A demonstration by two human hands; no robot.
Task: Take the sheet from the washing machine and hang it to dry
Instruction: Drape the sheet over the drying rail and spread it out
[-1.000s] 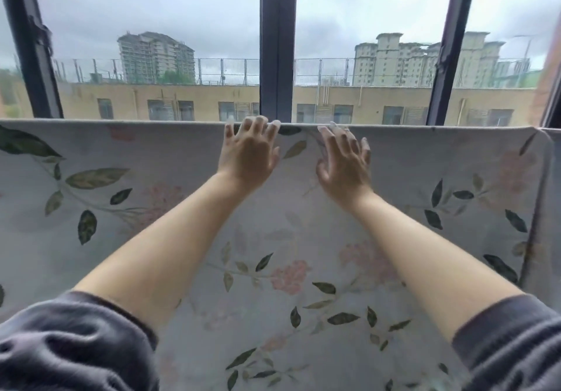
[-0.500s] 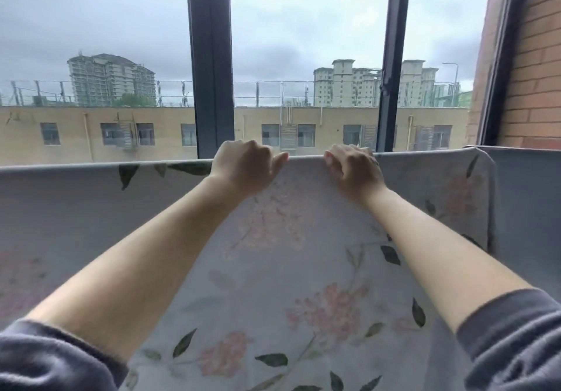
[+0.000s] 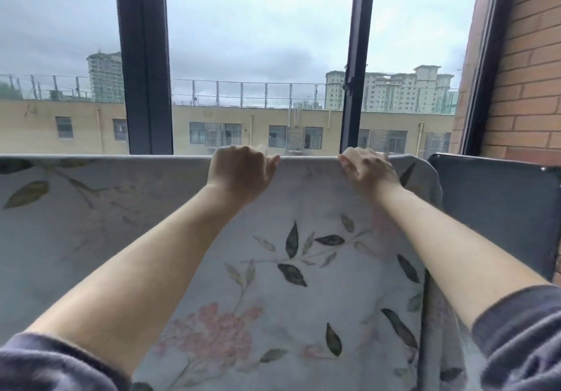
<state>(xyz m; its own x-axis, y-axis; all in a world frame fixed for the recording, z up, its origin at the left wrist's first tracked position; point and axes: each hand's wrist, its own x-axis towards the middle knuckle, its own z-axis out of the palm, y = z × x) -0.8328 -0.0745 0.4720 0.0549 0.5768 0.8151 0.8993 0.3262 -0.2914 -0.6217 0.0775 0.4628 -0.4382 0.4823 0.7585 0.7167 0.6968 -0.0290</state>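
Left grip (image 3: 239, 172) and right grip (image 3: 368, 170) are both curled over the top edge of the sheet (image 3: 273, 269) and hold it. The left one has its thumb sticking out to the right. The right one is close to the sheet's right end. The sheet is pale, with pink flowers and dark leaves. It hangs down in front of the window (image 3: 145, 56) and is spread far out to the left. A dark panel (image 3: 498, 208) stands just beside its right end, by a brick wall (image 3: 528, 71).
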